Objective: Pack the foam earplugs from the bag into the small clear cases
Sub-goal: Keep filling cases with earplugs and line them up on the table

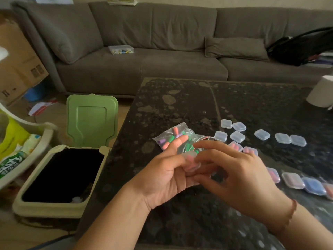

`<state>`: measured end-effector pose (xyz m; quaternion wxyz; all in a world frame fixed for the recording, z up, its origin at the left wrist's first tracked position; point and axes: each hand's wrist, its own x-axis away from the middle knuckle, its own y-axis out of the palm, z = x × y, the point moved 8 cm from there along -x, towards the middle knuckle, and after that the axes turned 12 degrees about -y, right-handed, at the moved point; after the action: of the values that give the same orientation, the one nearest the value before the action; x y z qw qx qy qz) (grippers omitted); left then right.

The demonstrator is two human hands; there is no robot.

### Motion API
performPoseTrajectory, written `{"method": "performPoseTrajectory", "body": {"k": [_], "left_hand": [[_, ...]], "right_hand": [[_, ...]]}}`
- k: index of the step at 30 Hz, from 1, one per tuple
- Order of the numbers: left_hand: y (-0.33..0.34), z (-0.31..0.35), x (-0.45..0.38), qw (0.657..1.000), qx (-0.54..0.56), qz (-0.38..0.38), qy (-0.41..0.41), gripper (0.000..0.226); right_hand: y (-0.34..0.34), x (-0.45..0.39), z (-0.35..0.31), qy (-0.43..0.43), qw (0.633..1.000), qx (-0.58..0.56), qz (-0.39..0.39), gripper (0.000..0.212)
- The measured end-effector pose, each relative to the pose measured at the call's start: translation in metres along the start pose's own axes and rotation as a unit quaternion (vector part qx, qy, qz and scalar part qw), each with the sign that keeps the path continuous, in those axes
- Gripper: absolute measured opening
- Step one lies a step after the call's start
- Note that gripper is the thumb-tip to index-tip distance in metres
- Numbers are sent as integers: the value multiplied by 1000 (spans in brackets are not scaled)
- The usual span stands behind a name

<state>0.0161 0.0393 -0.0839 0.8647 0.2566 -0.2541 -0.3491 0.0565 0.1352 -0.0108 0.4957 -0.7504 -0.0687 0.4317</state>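
A green-lidded bin (59, 174) is standing open at left. The left hand (165, 175) and right hand (239, 177) are pinching a clear case (191, 162) of pink earplugs above the tabletop (180, 105), fingers curled round it. The bag (175, 138) is lying behind; empty cases (262, 134) are lying right.

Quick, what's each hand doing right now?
Left hand: grip closed on a small clear case with pink inside.
Right hand: fingers curled at the same case; whether it grips it cannot be told.

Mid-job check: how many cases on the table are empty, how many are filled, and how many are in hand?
Empty cases on the table: 7
Filled cases on the table: 6
Held case, between left hand and right hand: 1
Total: 14
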Motion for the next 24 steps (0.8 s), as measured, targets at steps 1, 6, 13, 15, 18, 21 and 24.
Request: {"method": "performPoseTrajectory", "body": {"k": [1,6,13,15,18,21,24], "left_hand": [[1,0,1,1000,-16,3,-3,79],[5,0,6,996,-82,8,-19,85],[9,-4,6,996,-87,-8,-36,69],[11,-4,5,996,-75,-22,-50,69],[10,-4,3,995,-75,-23,-58,72],[8,-4,2,996,-71,-23,-50,71],[9,-5,1,996,-66,-24,-49,69]], "right_hand": [[0,1,0,-2,1000,-1,2,24],[6,3,-3,-17,1000,-13,-13,19],[-9,7,1,-35,999,21,28,18],[-25,14,23,21,999,32,34,26],[-52,38,76,182,981,70,20,36],[-59,72,130,332,934,112,-64,32],[-53,94,160,383,910,102,-119,28]]}}
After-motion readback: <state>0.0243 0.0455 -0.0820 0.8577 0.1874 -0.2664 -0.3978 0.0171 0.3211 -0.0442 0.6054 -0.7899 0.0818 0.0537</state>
